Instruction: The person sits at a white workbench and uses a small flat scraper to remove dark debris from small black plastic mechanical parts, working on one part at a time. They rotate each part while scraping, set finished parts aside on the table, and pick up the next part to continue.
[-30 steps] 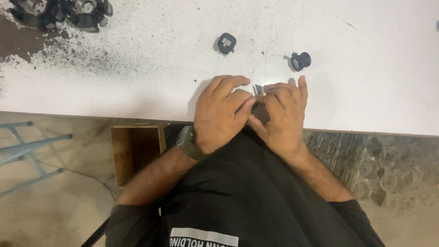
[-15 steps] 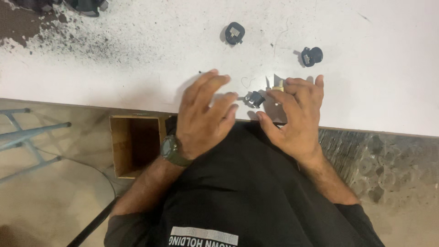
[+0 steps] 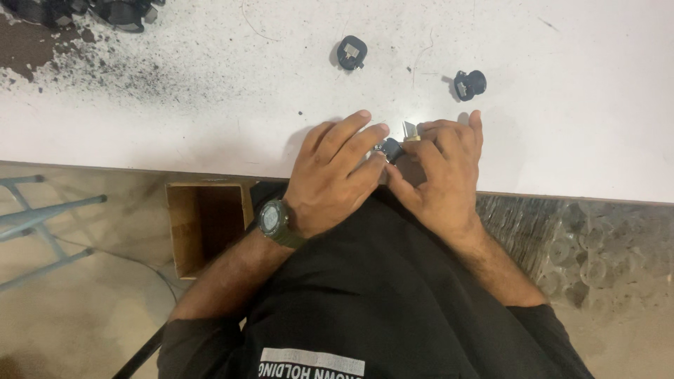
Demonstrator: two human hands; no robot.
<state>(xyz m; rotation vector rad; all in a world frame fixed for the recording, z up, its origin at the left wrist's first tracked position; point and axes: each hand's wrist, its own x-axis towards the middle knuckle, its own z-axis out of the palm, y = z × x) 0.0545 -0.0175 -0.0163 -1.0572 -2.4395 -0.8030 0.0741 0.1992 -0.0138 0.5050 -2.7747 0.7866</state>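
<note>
Black plastic: the small black part (image 3: 393, 149) sits pinched between my two hands at the near edge of the white counter (image 3: 210, 119), at about 6 o'clock of the view's upper half.
Left hand (image 3: 335, 175): fingers spread flat and reaching toward 2 o'clock, fingertips pressing on the part; its grip is narrow, closed on the part from the left, I judge to steady it against the counter.
Right hand (image 3: 439, 175): fingers curled in from 3 o'clock, holding the same part from the other side; a small bright metal piece (image 3: 409, 129) shows just above the fingers, touching or nearly so, I cannot tell which.
Wristwatch (image 3: 272, 220): dark green, on the left wrist.
Loose parts: one black piece (image 3: 351, 52) at 12 o'clock of the hands, another (image 3: 469, 84) at 1 o'clock, both well apart from the hands, likely set within reach.
Far pile: dark parts (image 3: 105, 10) at 10 o'clock, beside black dust.
Cardboard box (image 3: 203, 224): open, on the floor below the counter edge, at 9 o'clock of the left wrist.
</note>
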